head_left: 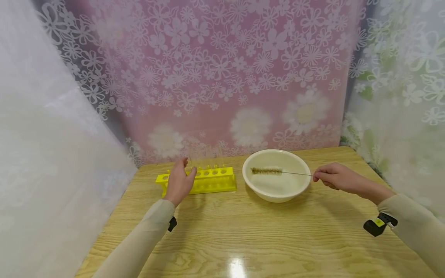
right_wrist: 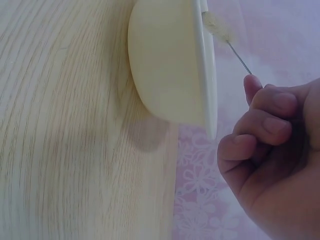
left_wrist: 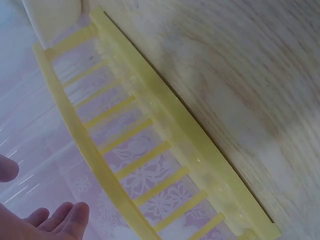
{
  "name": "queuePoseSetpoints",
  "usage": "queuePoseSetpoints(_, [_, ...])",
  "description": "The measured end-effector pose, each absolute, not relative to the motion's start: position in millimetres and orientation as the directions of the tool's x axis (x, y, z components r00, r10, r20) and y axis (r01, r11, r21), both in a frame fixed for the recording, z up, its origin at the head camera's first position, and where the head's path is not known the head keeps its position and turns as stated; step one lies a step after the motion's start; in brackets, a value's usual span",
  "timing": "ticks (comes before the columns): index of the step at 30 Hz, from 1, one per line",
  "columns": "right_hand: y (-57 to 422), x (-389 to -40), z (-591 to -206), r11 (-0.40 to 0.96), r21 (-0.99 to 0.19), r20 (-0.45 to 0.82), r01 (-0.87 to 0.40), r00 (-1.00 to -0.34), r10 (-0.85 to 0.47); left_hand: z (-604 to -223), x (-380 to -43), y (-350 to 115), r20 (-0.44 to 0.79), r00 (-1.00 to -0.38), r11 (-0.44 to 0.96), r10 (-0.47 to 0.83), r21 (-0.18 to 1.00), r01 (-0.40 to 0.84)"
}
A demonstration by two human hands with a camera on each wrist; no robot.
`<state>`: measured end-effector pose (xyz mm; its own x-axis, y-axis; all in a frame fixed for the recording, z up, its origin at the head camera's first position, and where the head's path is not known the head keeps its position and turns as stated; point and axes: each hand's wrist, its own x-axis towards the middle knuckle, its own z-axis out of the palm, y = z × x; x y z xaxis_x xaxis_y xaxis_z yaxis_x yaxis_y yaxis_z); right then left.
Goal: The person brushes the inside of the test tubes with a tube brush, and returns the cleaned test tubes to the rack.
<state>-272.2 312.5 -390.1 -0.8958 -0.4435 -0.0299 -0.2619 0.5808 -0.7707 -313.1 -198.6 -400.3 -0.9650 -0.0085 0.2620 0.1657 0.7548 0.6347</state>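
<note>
One bristle brush is extending leftward from the right hand, wire running nearly level over the right rim of the cream bowl. Right fingertips are pinching the wire's end; other fingers are curling in. Bristles are hanging over the bowl's interior; can't tell if the wire is touching the rim. Bowl is sitting on the wood-grain table, just right of the yellow rack. Clear tubes are standing along the rack's far side. Left hand is hovering around the rack's left part, thumb and fingers apart; can't tell whether it's touching a tube. Pink floral curtain is hanging behind.
</note>
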Motion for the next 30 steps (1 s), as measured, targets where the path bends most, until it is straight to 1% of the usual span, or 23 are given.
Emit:
queuePoseSetpoints(10, [318, -271, -390, 0.561, -0.79, -0.018, -0.246, -0.906, -0.423, -405, -324, -192, 0.269, -0.963, 0.709, 0.007, 0.678, 0.195])
queuePoseSetpoints(15, [318, -271, -390, 0.558, -0.789, -0.004, -0.258, -0.906, -0.424, -406, -327, -189, 0.261, -0.965, 0.685, -0.005, 0.704, 0.187])
queuePoseSetpoints(23, [315, -273, -387, 0.554, -0.794, -0.005, -0.251, -0.908, -0.419, -406, -326, -189, 0.274, -0.961, 0.684, -0.028, 0.706, 0.181])
queuePoseSetpoints(30, [319, -269, -382, 0.55, -0.802, -0.022, -0.233, -0.908, -0.418, -409, -328, -186, 0.276, -0.961, 0.684, -0.007, 0.703, 0.196])
